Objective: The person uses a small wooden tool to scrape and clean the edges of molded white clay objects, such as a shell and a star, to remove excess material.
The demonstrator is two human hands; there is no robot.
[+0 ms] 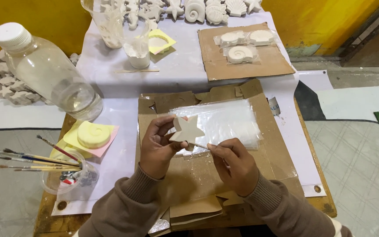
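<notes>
My left hand [156, 147] holds a white plaster starfish [187, 130] upright by its left arms, above a flattened cardboard sheet [268, 145]. My right hand [234, 163] pinches a thin stick-like tool [200, 145] whose tip touches the starfish's lower edge. White crumbs lie on the cardboard below. A stack of clear plastic bags [229, 123] lies on the cardboard just behind the starfish.
A clear plastic bottle [49, 72] stands at left. A clear cup with paintbrushes [62, 173] and a yellow shell mould [92, 134] sit lower left. Bagged shell casts [241, 53] rest on a far cardboard piece [259, 68]. Plastic cups [136, 41] and more casts [198, 9] stand behind.
</notes>
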